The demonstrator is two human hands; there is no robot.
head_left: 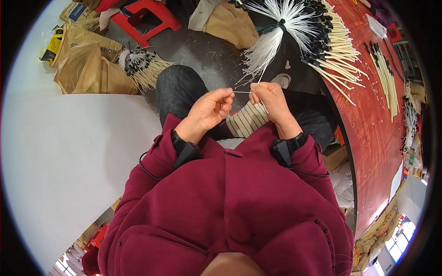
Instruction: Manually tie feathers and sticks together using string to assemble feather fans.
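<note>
Above my lap, my left hand pinches a thin white wire between thumb and fingertips. My right hand grips the same wire a short way to the right, so a piece is stretched between them. A loose end hangs below the right hand, and another length runs up toward a large bundle of white wires. That bundle is gathered by a dark tie and overhangs the edge of the red table. Its wires lead to black pieces and cream-coloured sticks fanned out on the tabletop.
The red table curves along my right, with more cream sticks on it. A white board-like surface lies left. Brown paper bags, a smaller wire bundle and a red stool stand beyond it. Scraps litter the grey floor.
</note>
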